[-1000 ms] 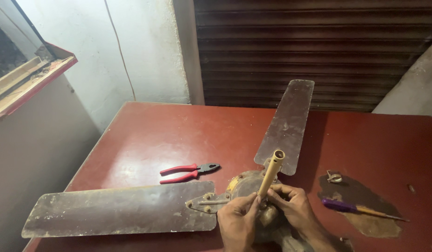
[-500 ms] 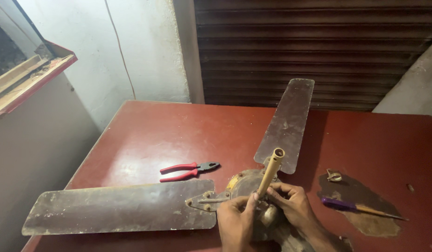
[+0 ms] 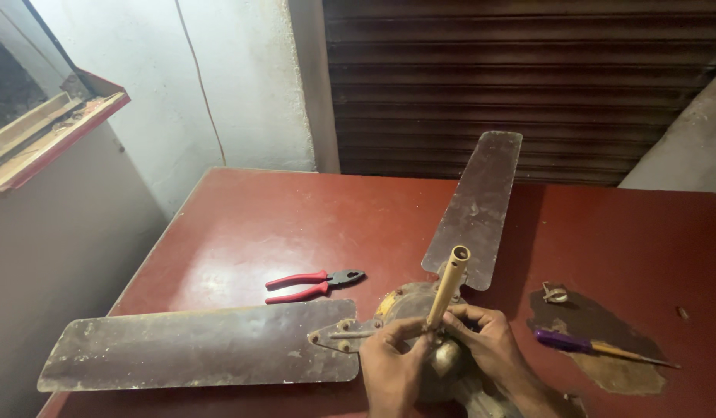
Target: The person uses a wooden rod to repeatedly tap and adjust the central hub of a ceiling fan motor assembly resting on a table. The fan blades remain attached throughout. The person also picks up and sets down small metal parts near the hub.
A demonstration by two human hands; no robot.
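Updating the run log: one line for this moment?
left hand: fingers on rod base | right hand: fingers on rod base | rod: upright | pliers: on table

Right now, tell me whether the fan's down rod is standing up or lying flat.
Standing, tilted: the brass rod rises from the motor hub, open end up, leaning right. Both hands, left hand and right hand, grip its base.

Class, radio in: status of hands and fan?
Both hands, left hand and right hand, at base of downrod. Ceiling fan on table. Pliers aside.
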